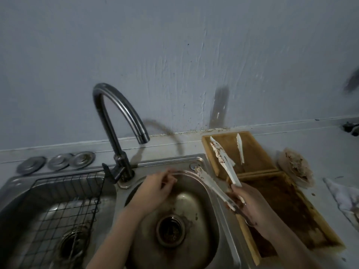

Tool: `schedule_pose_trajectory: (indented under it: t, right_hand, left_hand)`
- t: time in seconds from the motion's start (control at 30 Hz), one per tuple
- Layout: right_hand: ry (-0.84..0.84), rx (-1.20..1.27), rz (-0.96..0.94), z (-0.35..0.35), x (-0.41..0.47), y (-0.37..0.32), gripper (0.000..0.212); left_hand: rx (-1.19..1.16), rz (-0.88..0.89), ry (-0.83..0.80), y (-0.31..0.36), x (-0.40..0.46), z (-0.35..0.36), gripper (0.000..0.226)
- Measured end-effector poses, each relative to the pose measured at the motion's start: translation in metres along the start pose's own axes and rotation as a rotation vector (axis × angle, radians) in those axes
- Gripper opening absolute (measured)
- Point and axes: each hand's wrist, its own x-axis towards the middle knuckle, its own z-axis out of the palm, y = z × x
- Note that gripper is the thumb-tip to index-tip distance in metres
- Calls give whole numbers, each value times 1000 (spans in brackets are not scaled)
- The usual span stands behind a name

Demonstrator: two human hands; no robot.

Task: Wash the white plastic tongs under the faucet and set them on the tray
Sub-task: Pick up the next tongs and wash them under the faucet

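My right hand (250,208) grips the hinge end of the white plastic tongs (223,162), smeared with red-brown residue. Their two arms spread up and left: one tip lies over the sink's rim, the other over the far wooden tray (258,158). A separate white plastic piece (240,148) lies in that tray. My left hand (155,191) hovers over the round sink basin (200,216), its fingers loosely curled and holding nothing. The curved steel faucet (118,117) stands behind the basin, and no water shows at its spout.
A second, brown-stained wooden tray (291,212) lies nearer, partly under my right hand. The left basin holds a black wire rack (64,200). Three metal lids (56,162) sit behind it. A stained crumpled wrapper (296,169) and a white cloth (345,199) lie at the right.
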Motion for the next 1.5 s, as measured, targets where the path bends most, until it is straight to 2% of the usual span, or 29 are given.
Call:
schedule_pose_trajectory:
  t: [0.1,0.23,0.3,0.37,0.43,0.5,0.53,0.63,0.7,0.77,0.9,1.2,1.5]
  right_hand:
    - [-81,-210,-64,30,11,4,54]
    - [-87,-525,-149,62,23,9,81]
    - [-107,-539,-148,76,28,10,77]
    - [-115,-545,-151,84,29,8,61]
    - [-141,-492,-116,90,33,8,55]
    - [-238,-457,-94,99,40,14,67]
    - [-274,-434,-92,104,42,16,64]
    - [-313,-405,-132,114,49,25,33]
    - [-318,-440,-155,119,50,27,24]
    - [-331,-460,-184,124,52,28,28]
    - [-302,-524,-267,128,61,37,42]
    - [-247,-563,-318,120,66,49,60]
    - [-250,-593,-324,114,64,53,46]
  left_hand:
    - [-96,-81,280,-23,-14,-26,31]
    - [-156,-190,647,-39,-25,-53,30]
    - [-163,-241,749,-46,-30,-60,28]
    - [-76,-254,819,-57,-32,-64,33]
    - [25,-294,775,-71,-33,-67,46]
    - [-33,-403,639,-80,-30,-69,62]
    - [-78,-453,584,-82,-27,-68,64]
    - [-76,-499,600,-86,-22,-64,51]
    - [-86,-528,676,-84,-17,-64,38]
    - [-68,-555,710,-83,-11,-66,29]
    - [19,-544,741,-84,-6,-70,26]
    - [-5,-473,752,-99,-15,-64,18]
    - [0,-438,748,-104,-24,-58,14]
